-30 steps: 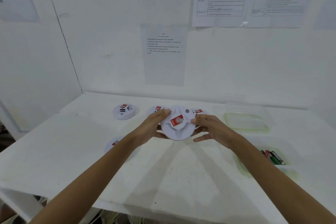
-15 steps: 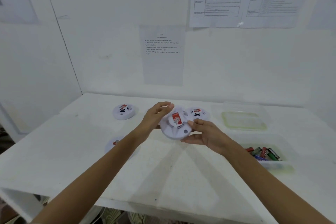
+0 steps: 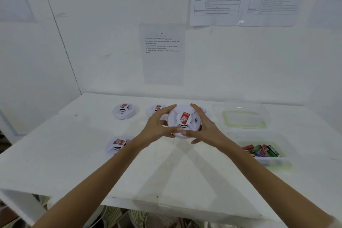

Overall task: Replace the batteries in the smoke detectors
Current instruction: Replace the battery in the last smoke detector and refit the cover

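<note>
I hold a round white smoke detector (image 3: 185, 116) with a red label above the middle of the white table (image 3: 166, 172). My left hand (image 3: 159, 126) grips its left rim, fingers curled over the top edge. My right hand (image 3: 205, 126) grips its right rim, thumb under the front. Three more detectors lie on the table: one at the back left (image 3: 125, 110), one near my left forearm (image 3: 117, 144), and one behind my left hand (image 3: 157, 109), partly hidden. A clear tray (image 3: 277, 161) at the right holds several batteries (image 3: 261, 150).
An empty clear container (image 3: 244, 118) with a greenish rim stands at the back right. Printed sheets (image 3: 163, 53) hang on the white wall behind the table. The table's front edge runs below my forearms.
The detector has turned in my hands. Both hands have shifted round its rim, and now clasp it from either side with the label facing me.
</note>
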